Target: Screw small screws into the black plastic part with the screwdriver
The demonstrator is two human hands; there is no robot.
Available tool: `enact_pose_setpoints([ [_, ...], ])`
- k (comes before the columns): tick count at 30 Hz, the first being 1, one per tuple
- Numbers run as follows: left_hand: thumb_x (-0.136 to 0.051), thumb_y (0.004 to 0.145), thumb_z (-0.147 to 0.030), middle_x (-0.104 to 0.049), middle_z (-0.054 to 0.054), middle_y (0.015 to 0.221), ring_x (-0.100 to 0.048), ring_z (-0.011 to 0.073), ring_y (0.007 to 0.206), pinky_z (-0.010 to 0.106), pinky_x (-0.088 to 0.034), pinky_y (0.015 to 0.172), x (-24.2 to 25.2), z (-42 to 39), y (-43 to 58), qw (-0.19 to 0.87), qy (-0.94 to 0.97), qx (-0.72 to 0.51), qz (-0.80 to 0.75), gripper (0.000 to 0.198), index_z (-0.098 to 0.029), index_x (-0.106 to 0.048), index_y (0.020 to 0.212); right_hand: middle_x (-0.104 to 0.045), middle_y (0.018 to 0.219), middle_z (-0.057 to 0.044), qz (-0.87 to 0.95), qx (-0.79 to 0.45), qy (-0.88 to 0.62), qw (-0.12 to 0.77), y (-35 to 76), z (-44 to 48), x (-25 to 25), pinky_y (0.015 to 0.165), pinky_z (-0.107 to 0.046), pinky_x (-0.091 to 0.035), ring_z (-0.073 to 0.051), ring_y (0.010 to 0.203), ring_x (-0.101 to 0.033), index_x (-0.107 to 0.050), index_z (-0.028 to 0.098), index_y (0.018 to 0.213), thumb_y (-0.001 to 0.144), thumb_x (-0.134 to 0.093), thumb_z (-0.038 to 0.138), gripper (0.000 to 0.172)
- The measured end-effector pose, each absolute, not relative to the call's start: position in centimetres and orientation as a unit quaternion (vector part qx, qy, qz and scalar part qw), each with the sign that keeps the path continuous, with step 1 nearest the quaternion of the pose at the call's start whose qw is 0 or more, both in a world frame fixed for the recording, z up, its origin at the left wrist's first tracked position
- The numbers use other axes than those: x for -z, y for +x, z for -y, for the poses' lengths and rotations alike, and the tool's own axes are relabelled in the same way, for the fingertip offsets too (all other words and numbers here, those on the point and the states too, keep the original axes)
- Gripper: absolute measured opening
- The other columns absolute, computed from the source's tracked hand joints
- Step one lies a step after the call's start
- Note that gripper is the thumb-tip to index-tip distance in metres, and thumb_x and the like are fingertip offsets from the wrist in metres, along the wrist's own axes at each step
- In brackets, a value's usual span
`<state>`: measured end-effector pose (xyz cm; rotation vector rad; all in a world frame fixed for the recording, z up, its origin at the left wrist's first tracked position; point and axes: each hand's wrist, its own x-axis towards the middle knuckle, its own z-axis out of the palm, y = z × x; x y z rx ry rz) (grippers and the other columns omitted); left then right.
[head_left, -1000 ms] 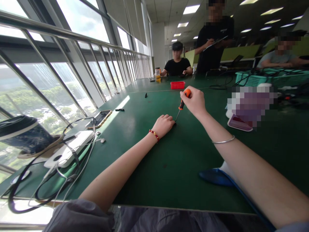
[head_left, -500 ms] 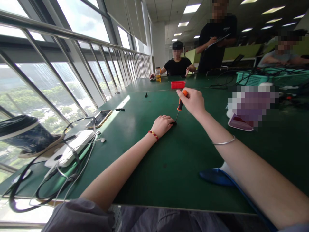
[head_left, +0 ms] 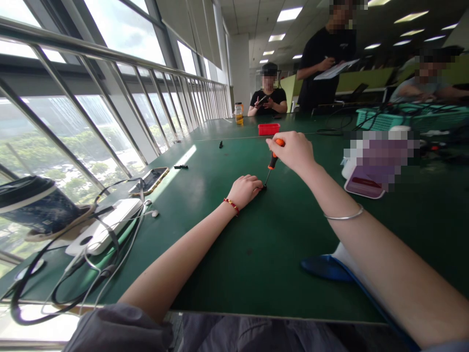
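The right hand [head_left: 293, 149] grips the orange-and-black handle of a screwdriver [head_left: 273, 159], whose shaft slants down to a small black part [head_left: 265, 187] on the green bench [head_left: 205, 239]. Taking that part as the clock's centre, with 12 straight away from the wearer, the right hand sits between 1 and 2, above the tip, probably so the handle can turn while pressing down. The left hand [head_left: 246, 189] lies at 9, palm down with bent fingers reaching the part, seemingly to steady it against the tool; whether they pinch it or only press is too small to tell. At 10 lies an upright black piece [head_left: 221, 144], and between 9 and 10 a flatter black strip [head_left: 181, 167], both well apart from the hands. Of the containers, a red tray [head_left: 268, 129] stands at 12, its contents indistinct; a jar [head_left: 239, 114] at 11 has something amber low inside; a turquoise basket [head_left: 410, 119] at 2 has dark cables [head_left: 381, 111] over its rim; and at 9, by the railing [head_left: 139, 73], a lidded cup [head_left: 40, 208] hides whatever it holds.
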<state>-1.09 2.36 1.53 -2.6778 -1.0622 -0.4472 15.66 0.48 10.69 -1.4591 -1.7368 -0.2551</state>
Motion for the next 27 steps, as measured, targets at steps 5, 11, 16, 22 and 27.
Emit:
enact_pose_setpoints([
  [5,-0.046,0.090,-0.024,-0.065,0.003,0.095,-0.056,0.0175,0.090,0.029,-0.042,0.077,-1.43,-2.48,-1.10,0.113,-0.912,0.153,0.363,0.020,-0.021,-0.065,0.092,-0.060,0.066,-0.003,0.690,0.079,-0.600,0.397,15.59,-0.41,-11.07,0.053,-0.029,-0.028,-0.018,0.058,-0.047,-0.058,0.024,0.072,0.077,-0.051,0.035,0.014],
  [11,-0.046,0.090,-0.023,-0.064,0.004,0.096,-0.056,0.0169,0.089,0.028,-0.044,0.078,-1.41,-2.52,-1.11,0.107,-0.913,0.155,0.362,0.020,-0.021,-0.066,0.092,-0.056,0.057,-0.005,0.702,0.071,-0.602,0.374,15.85,-0.41,-11.23,0.054,-0.030,-0.029,-0.018,0.055,-0.046,-0.059,0.022,0.060,0.083,-0.044,0.048,0.037],
  [16,-0.046,0.090,-0.023,-0.064,0.004,0.096,-0.056,0.0166,0.088,0.028,-0.045,0.077,-1.44,-2.44,-1.11,0.101,-0.912,0.158,0.364,0.020,-0.021,-0.066,0.092,-0.063,0.071,-0.004,0.685,0.072,-0.614,0.385,15.79,-0.64,-11.27,0.054,-0.028,-0.030,-0.018,0.060,-0.048,-0.062,0.024,0.082,0.073,-0.057,0.033,0.013],
  [22,-0.045,0.090,-0.023,-0.065,0.003,0.096,-0.057,0.0169,0.089,0.028,-0.045,0.077,-1.38,-2.49,-1.15,0.107,-0.912,0.160,0.363,0.021,-0.021,-0.066,0.092,-0.056,0.058,-0.006,0.684,0.062,-0.634,0.355,15.83,-0.28,-11.59,0.055,-0.031,-0.030,-0.019,0.057,-0.047,-0.058,0.022,0.058,0.081,-0.046,0.048,0.036],
  [27,-0.045,0.090,-0.023,-0.064,0.003,0.095,-0.057,0.0167,0.089,0.027,-0.045,0.077,-1.39,-2.51,-1.15,0.103,-0.912,0.158,0.364,0.021,-0.021,-0.066,0.092,-0.061,0.070,-0.004,0.686,0.064,-0.626,0.365,15.85,-0.27,-11.66,0.055,-0.030,-0.031,-0.020,0.061,-0.050,-0.060,0.024,0.075,0.074,-0.055,0.037,0.014],
])
